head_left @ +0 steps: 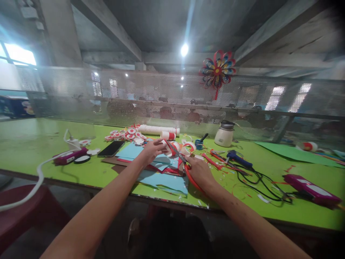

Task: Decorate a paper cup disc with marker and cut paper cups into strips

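My right hand [201, 172] is wrapped round the red-orange handles of a pair of scissors [189, 175], whose dark blades point up and left. Close to the blade tips, my left hand [153, 151] pinches what looks like a small red-and-white piece of paper [164, 141]; the fingers partly hide it. Beneath both hands lie light blue paper sheets [164, 180], with red paper scraps on and among them. Just beyond the blades are red-and-white paper rings [189, 146] and a short red-and-white roll [168, 135].
Red-and-white discs [130, 133] are heaped beside a long white tube [159, 130]. A phone [111, 149] and power strip [70, 156] lie left. Rightward are a blue pot [198, 144], glue gun [239, 159], tangled black cable, white jug [224, 135] and purple power strip [312, 190]. Mesh panel [151, 93] stands behind.
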The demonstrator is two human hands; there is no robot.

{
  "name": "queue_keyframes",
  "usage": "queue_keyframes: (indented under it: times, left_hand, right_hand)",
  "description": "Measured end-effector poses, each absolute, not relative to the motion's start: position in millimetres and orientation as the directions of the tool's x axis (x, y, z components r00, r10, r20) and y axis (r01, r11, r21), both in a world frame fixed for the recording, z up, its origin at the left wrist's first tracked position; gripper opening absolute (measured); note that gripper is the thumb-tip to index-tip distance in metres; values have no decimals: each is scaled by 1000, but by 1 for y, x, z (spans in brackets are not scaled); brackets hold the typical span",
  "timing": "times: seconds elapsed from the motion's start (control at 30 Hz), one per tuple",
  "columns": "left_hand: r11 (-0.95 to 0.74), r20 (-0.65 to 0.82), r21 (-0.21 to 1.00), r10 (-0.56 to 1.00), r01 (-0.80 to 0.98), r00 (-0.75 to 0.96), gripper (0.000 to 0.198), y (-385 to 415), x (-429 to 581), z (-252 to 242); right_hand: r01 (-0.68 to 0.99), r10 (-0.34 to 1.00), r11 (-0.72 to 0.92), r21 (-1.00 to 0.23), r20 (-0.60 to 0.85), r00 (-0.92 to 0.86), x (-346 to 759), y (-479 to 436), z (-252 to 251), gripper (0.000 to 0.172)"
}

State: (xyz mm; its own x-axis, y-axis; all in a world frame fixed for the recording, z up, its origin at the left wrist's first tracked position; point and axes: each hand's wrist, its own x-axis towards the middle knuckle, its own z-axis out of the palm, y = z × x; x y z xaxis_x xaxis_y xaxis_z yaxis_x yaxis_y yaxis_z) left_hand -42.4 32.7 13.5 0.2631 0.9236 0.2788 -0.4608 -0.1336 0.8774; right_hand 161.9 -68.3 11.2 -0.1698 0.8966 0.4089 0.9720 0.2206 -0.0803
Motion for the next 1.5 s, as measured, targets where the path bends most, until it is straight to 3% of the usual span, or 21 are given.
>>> queue_keyframes:
  times: [1.5]
  left_hand:
    - [-184, 320, 871, 916, -456, 241, 43, 34, -42, 12]
  right_hand:
    - [977, 914, 202, -70, 371, -163, 161, -72, 16, 37]
